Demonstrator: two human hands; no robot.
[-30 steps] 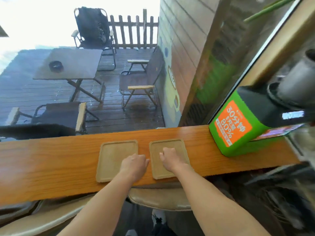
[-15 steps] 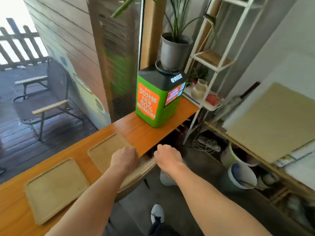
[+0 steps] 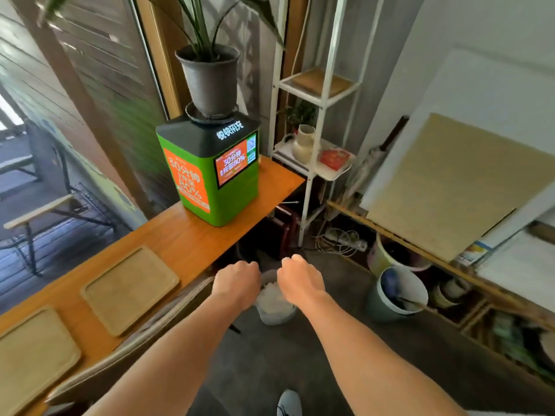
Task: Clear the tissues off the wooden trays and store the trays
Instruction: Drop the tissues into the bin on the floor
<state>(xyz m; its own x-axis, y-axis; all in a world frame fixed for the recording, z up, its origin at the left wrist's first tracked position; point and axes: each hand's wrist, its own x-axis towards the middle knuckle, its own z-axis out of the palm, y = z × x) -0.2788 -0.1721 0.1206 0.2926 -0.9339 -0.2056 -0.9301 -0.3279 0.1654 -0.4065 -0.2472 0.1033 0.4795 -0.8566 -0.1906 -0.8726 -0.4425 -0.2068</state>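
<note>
Low at centre frame, left hand [image 3: 237, 285] and right hand [image 3: 300, 282] hover fisted — contents unseen — over the small white tissue-filled bin [image 3: 274, 307]; uncurl squarely above its mouth.

Head camera looks forward and down, close above the counter's [image 3: 192, 244] end.

Both bare forearms are stretched forward and down, side by side. Left hand [image 3: 237, 285] and right hand [image 3: 300, 280] are held knuckles-up, fingers [image 3: 292, 261] curled under; any contents are hidden.
</note>
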